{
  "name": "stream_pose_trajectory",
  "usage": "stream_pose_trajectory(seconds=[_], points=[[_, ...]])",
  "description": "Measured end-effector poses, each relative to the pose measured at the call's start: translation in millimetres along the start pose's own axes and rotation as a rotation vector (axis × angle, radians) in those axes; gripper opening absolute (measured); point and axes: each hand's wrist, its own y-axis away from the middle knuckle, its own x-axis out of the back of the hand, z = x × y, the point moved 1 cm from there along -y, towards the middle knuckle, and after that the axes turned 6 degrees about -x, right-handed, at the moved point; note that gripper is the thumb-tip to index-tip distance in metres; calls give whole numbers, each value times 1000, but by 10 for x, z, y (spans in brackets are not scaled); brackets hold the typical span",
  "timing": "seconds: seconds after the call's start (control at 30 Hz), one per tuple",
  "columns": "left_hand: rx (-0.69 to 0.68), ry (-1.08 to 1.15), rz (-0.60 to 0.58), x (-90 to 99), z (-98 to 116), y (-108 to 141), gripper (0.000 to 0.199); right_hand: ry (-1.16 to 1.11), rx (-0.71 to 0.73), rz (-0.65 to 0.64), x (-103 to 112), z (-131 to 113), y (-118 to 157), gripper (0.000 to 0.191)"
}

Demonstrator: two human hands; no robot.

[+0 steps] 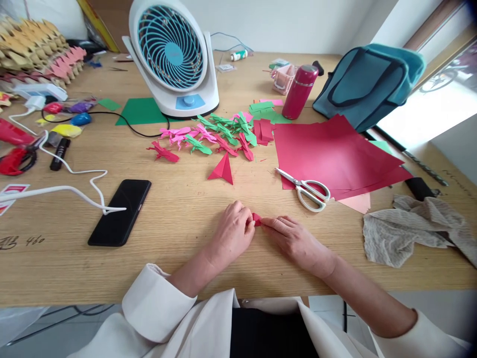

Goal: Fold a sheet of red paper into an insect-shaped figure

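A small folded red paper piece (257, 219) lies between my hands near the front of the wooden table (179, 268). My left hand (235, 229) pinches its left side with curled fingers. From the right, the fingertips of my right hand (294, 242) press together on its other edge. Beyond them sits a larger pointed red paper fold (222, 170), touched by neither hand. Behind that is a loose pile of green (199, 144), pink (179, 133) and red (164, 152) folded paper figures. White-handled scissors (312, 194) rest on the right, beside red paper sheets (328, 149).
At the back stand a white fan (173, 54), a red bottle (300, 92) and a teal bag (372, 82). A black phone (119, 213) with a white cable across it lies left; a crumpled cloth (402, 231) lies right.
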Motion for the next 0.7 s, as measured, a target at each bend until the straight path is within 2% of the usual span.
stream_pose_trajectory(seconds=[0.27, 0.5, 0.7], points=[[-33, -20, 34, -77, -68, 39, 13, 70, 4, -26, -9, -43, -14, 37], [-120, 144, 102, -56, -168, 21, 15, 90, -18, -9, -48, -50, 7, 41], [-151, 164, 74, -29, -225, 18, 14, 109, -24, 9, -78, -57, 10, 39]])
